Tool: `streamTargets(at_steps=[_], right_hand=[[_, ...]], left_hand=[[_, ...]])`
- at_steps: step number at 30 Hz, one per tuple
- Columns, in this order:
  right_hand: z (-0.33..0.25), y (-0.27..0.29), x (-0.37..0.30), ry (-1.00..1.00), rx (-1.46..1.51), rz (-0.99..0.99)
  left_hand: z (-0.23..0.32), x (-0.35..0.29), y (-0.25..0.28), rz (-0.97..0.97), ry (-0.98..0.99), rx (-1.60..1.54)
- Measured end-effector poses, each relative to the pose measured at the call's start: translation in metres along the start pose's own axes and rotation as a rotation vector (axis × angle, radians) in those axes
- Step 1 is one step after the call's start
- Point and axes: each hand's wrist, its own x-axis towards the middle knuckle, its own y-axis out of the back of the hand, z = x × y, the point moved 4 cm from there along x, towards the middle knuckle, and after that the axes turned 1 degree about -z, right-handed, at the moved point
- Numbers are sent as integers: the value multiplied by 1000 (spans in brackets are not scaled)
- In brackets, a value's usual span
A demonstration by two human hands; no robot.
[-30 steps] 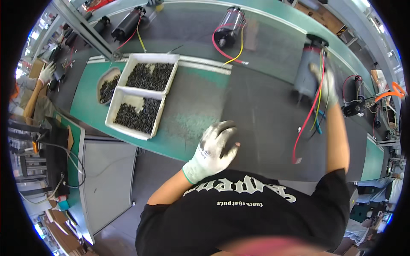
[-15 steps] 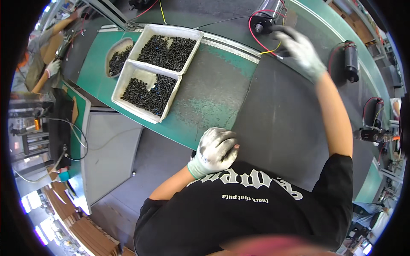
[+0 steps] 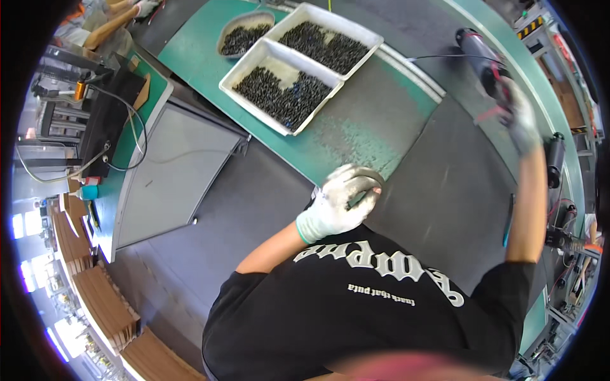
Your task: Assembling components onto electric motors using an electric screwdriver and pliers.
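My left hand (image 3: 343, 200), in a white glove with dark-coated fingertips, is held close to my body over the bench edge. Its fingers curl toward the thumb, and whatever they hold is hidden. Stretched out at the far right, my gloved right hand (image 3: 523, 124) is at the near end of a dark, shiny cylindrical motor (image 3: 478, 51). Motion smears its fingers. A blurred red wire (image 3: 489, 115) shows beside them. Left of centre stand two white trays, a near one (image 3: 230, 86) and a far one (image 3: 376, 44), both holding many small black parts.
A smaller tub (image 3: 222, 39) of black parts stands left of the trays. More motors (image 3: 556, 160) lie along the right side. A grey panel (image 3: 178, 171) stands left of my body, with stacked cardboard (image 3: 105, 298) beyond. Another person's gloved hand (image 3: 146, 7) shows at upper left.
The whole view has shifted, so the trays appear higher and farther right. My right hand has gone from beside the loose wires to the motor's end. A gap now shows between my left thumb and fingers.
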Motion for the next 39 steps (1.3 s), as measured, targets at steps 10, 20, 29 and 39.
streamTargets(at_steps=[10,20,29,39], right_hand=[[80,-55,-187,-80,-168,-187],[72,111,-262,448,207,861],[141,281,-207,538,584,531],[108,244,-197,362,366,398]], left_hand=[[-45,146,112,69,30,1002],[-165,211,126,-420,234,1240],[-127,214,115,-265,164,791],[-147,207,139,-82,117,1008]])
